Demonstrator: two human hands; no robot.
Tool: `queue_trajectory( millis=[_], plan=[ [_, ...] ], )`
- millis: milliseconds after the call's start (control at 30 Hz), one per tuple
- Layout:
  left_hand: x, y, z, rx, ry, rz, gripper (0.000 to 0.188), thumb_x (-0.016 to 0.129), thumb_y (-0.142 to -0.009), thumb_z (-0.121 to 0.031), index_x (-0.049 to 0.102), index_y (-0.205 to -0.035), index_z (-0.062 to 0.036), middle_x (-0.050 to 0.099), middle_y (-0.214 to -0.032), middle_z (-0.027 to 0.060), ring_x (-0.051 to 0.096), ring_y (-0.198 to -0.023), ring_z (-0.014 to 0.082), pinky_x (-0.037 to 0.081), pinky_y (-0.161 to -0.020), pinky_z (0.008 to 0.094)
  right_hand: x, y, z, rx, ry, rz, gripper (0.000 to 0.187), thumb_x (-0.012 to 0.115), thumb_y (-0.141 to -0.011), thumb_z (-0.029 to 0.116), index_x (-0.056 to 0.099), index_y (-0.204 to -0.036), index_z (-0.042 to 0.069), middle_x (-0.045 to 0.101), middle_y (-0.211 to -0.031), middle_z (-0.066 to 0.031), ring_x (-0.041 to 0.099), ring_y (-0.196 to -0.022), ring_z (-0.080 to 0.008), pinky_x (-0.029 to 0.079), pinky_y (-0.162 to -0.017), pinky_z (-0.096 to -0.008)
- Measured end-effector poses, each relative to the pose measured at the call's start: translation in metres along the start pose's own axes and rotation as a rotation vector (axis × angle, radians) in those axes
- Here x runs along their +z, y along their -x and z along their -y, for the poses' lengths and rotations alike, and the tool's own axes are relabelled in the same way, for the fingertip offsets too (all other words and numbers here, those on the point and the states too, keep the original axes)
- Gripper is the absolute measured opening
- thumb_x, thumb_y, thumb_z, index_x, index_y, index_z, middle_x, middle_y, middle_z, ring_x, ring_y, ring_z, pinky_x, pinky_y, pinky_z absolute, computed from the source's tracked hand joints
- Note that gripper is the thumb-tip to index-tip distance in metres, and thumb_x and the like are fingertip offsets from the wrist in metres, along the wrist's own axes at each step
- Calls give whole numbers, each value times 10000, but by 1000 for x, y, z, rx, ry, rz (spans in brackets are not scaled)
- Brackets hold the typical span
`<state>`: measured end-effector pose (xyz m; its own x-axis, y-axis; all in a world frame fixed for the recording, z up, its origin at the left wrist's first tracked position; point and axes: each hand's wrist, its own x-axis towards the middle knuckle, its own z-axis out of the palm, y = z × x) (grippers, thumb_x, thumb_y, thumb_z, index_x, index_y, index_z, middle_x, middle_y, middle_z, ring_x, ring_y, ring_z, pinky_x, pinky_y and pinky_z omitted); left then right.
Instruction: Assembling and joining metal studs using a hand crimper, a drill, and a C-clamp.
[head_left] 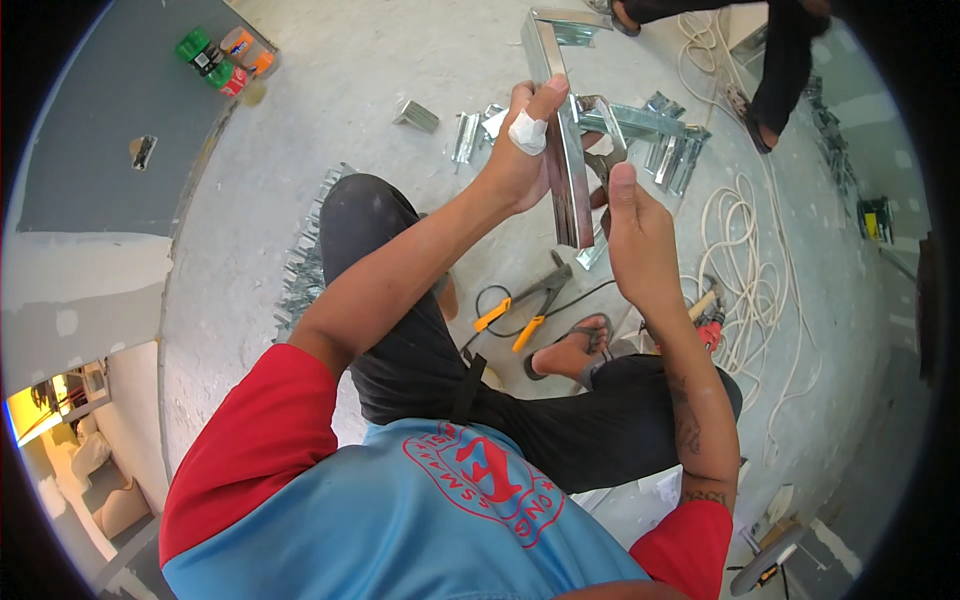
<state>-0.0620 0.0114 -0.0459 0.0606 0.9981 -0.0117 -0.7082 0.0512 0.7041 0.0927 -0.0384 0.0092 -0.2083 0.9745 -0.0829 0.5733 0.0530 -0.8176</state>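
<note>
My left hand (527, 150), with a white wrap on its thumb side, is closed around a shiny metal channel (568, 170) held upright above the floor. My right hand (640, 235) is closed on a silver tool with a curved, C-shaped jaw (612, 130), like clamp pliers, beside the channel. Its fingers are partly hidden behind the tool. Behind the channel, a cross-lying metal strip (645, 122) and several short cut metal pieces (680, 160) lie on the floor. Below my hands rests a black clamp-like tool with orange handles (535, 305) and a dark cable.
Off-white cord (740, 240) lies in loops at the right, near a red-bodied tool (710, 332). A row of metal pieces (303, 265) lines the floor beside my left knee. Another person's leg (785, 80) is at top right. Bottles (207, 57) stand by the left wall.
</note>
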Motion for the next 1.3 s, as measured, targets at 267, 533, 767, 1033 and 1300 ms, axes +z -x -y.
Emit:
queue_trajectory(
  millis=[267, 533, 767, 1033, 1300],
  plan=[
    [6, 8, -1, 57, -45, -43, 597, 611, -896, -526, 330, -1127, -53, 545, -1055, 162, 583, -937, 212, 518, -852, 362, 4, -3, -8, -68, 258, -68, 610, 342, -1011, 484, 641, -824, -14, 607, -704, -286, 588, -740, -510, 451, -675, -545],
    [0, 7, 8, 96, -39, -66, 573, 583, -914, -530, 351, -1109, -44, 538, -1010, 135, 591, -906, 196, 537, -804, 333, 13, 0, -10, -196, 293, -143, 709, 312, -1018, 535, 624, -798, -62, 508, -537, -233, 550, -528, -424, 417, -543, -474],
    [7, 8, 14, 144, -110, -174, 590, 568, -916, -545, 350, -1117, -36, 495, -1032, 116, 581, -893, 188, 544, -811, 345, 5, 5, 8, -16, 219, 52, 613, 333, -1015, 486, 630, -774, 7, 618, -574, -162, 636, -674, -421, 485, -680, -492],
    [0, 1, 12, 75, -37, -69, 560, 570, -909, -559, 366, -1073, -64, 520, -945, 95, 585, -821, 172, 553, -791, 354, -7, 2, 5, -1, 212, 82, 681, 315, -1003, 549, 647, -828, -19, 628, -607, -168, 656, -721, -387, 495, -724, -450],
    [5, 6, 9, 75, 30, -61, 484, 520, -946, -512, 366, -1106, -82, 588, -996, 131, 618, -966, 219, 538, -912, 397, -26, -11, -19, 391, -979, 195, 823, 505, -909, 647, 419, -1337, -51, 522, -1306, -221, 536, -1166, -297, 409, -993, -450]
  ],
)
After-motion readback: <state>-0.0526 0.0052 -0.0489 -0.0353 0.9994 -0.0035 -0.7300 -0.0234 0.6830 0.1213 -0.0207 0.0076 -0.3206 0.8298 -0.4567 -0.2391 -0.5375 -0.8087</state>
